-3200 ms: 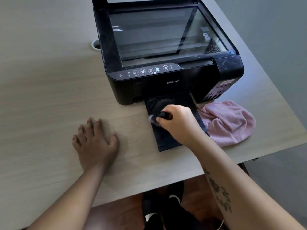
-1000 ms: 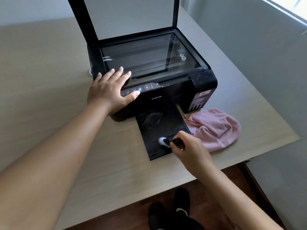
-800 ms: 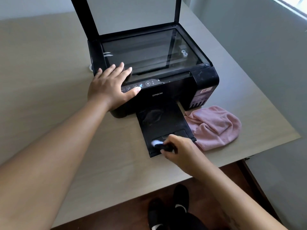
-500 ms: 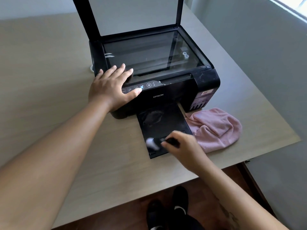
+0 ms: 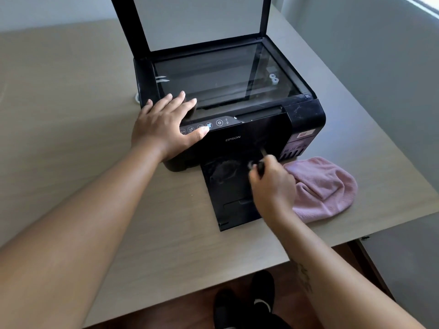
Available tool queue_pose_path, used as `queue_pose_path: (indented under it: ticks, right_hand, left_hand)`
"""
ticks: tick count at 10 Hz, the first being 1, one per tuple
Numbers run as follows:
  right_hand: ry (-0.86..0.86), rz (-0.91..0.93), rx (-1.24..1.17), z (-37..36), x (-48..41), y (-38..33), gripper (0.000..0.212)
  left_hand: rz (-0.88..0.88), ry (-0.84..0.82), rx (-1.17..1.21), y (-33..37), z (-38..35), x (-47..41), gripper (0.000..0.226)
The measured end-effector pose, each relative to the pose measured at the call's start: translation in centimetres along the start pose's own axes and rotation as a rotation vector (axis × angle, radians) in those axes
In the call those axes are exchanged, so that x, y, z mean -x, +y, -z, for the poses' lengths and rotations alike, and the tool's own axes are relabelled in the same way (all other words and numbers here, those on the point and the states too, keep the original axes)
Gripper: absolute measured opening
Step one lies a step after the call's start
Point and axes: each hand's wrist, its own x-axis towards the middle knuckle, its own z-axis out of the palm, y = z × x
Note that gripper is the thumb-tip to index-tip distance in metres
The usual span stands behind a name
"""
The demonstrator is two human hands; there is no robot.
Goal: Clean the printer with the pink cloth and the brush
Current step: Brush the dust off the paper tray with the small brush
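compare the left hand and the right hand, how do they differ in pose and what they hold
The left hand lies flat with fingers spread; the right hand is curled. The left hand holds nothing and rests on the printer's top front corner; the right hand grips the brush over the output tray, beside the pink cloth. Both are at the printer's front.
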Motion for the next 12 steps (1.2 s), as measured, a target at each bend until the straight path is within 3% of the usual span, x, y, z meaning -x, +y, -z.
queue_pose_path:
  ticks: [1, 2, 3, 4, 5, 6, 7, 8, 9, 10, 11, 12]
  right_hand:
    - [-0.329, 0.320, -0.052, -2.6, 1.7, -2.5, 0.017]
    - [-0.284, 0.039, -0.301, -2.6, -0.9, -1.5, 0.013]
    - [-0.114, 0.043, -0.097, -2.5, -2.2, -0.6, 0.016]
    - [-0.511, 0.335, -0.137, -3.0, -1.1, -2.2, 0.020]
    - [-0.196, 0.138, -0.157, -2.8, -2.7, -1.7, 0.016]
    - [-0.277, 0.350, -0.001, -3.1, -1.6, -2.2, 0.018]
    - [-0.350, 0.388, -0.108, -3.1, -0.9, -2.7, 0.018]
    - [-0.219, 0.331, -0.030, -3.1, -1.1, -2.6, 0.019]
    - [-0.491, 0.680, -0.029, -4.5, 1.8, -4.8, 0.021]
    - [-0.411, 0.551, 0.008, -6.0, 2.1, -5.7, 0.020]
    - [-0.521, 0.570, 0.113, -6.5, 2.5, -6.4, 0.024]
    - [-0.639, 0.455, -0.023, -5.3, 2.7, -6.9, 0.024]
  left_hand:
    - [0.005, -0.004, 0.008, 0.1, 0.0, 0.1, 0.085]
    - [0.004, -0.008, 0.011, 0.2, 0.0, 0.1, 0.085]
    - [0.008, 0.000, 0.007, 0.0, 0.0, 0.0, 0.085]
    - [0.008, -0.004, 0.008, 0.0, -0.1, 0.0, 0.085]
    - [0.010, 0.001, 0.004, 0.1, -0.1, 0.0, 0.085]
    - [0.013, -0.001, 0.006, 0.1, 0.0, 0.0, 0.086]
    - [0.013, -0.001, 0.005, 0.1, 0.0, -0.1, 0.085]
    - [0.016, 0.008, 0.008, 0.0, 0.0, 0.0, 0.085]
    - [0.018, 0.002, 0.007, 0.1, 0.1, -0.1, 0.086]
    - [0.026, 0.001, 0.011, 0.2, 0.0, 0.0, 0.085]
    - [0.028, 0.003, 0.009, 0.2, 0.0, 0.0, 0.085]
    - [0.027, 0.002, 0.008, 0.1, 0.0, 0.0, 0.084]
